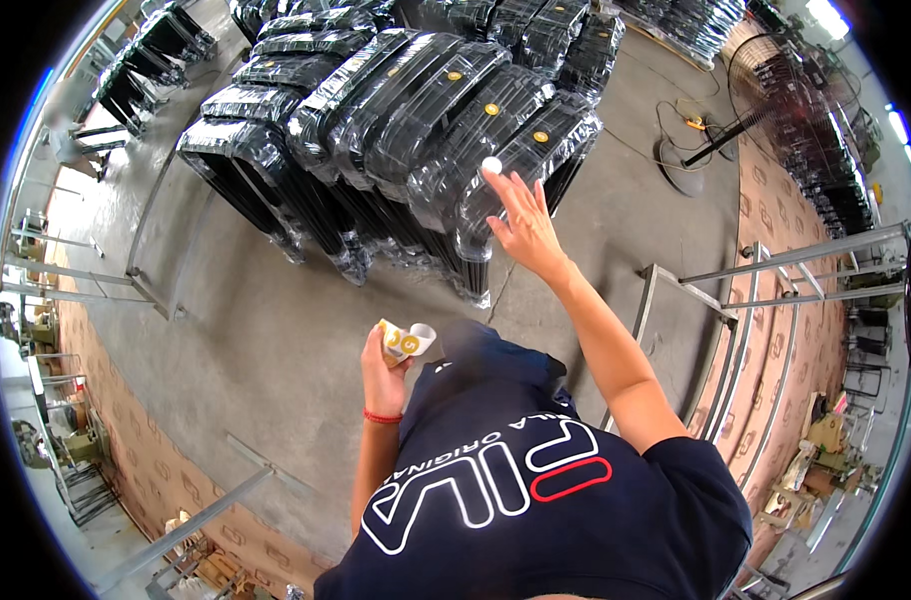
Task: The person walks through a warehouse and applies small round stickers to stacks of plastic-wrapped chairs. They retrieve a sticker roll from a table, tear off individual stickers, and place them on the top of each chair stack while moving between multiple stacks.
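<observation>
My left hand (380, 372), a red band at its wrist, is closed around a strip of round yellow-and-white stickers (406, 343) that curls at one end. It is in front of my body, over the floor. My right hand (526, 228) reaches forward with its fingers spread. At its index fingertip sits a small round white piece (492, 164), seemingly a sticker showing its pale side. Just beyond those fingers stands the nearest black frame (521, 150), wrapped in clear film with a round yellow sticker (541, 137) on top. Whether my fingers touch the film, I cannot tell.
Several more film-wrapped black frames (266, 130) stand packed together ahead. A pedestal fan (716, 140) with a round base and a cable is at the far right. Metal racks (666, 290) and brown printed sheeting (776, 370) lie along the right; another metal bar (191, 530) is lower left.
</observation>
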A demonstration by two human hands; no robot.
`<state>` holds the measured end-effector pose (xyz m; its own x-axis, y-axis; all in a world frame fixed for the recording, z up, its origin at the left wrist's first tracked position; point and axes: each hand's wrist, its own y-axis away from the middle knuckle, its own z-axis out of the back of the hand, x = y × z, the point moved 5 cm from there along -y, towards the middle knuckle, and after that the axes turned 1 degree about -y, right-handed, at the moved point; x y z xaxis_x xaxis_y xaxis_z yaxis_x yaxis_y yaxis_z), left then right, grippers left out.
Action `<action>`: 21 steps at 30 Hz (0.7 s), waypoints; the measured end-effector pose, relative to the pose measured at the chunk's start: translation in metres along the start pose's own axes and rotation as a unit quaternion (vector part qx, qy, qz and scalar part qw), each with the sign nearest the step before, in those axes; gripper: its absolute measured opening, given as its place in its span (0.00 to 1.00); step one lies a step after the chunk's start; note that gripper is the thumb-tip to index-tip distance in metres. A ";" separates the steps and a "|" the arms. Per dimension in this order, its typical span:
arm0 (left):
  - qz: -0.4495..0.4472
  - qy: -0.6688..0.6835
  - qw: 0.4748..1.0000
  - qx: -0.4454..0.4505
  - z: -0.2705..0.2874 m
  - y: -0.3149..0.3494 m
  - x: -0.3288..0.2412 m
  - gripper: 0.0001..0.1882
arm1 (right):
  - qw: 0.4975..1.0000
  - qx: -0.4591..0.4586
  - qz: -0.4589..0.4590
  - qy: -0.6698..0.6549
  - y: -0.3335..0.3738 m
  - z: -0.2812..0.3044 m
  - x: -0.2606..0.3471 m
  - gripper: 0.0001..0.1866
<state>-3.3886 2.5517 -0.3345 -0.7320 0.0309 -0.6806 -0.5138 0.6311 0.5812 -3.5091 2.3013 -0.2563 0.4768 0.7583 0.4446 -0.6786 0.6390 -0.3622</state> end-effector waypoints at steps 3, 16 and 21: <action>-0.036 0.001 0.998 -0.044 0.010 -0.004 -0.020 0.13 | 0.994 0.050 -0.063 -0.071 -0.029 -0.023 -0.012 0.35; -0.086 0.003 0.994 -0.072 -0.025 -0.125 -0.139 0.15 | 0.990 0.026 0.026 -0.138 -0.183 -0.074 -0.002 0.35; -0.121 -0.008 0.990 -0.065 -0.051 -0.167 -0.186 0.13 | 0.969 0.159 -0.073 -0.175 -0.201 -0.105 -0.012 0.35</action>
<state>-3.1894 2.4013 -0.2819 -0.5734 -0.0958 -0.8137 -0.7275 0.5163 0.4519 -3.3196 2.1768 -0.2749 0.3997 0.5379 0.7423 -0.7827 0.6217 -0.0291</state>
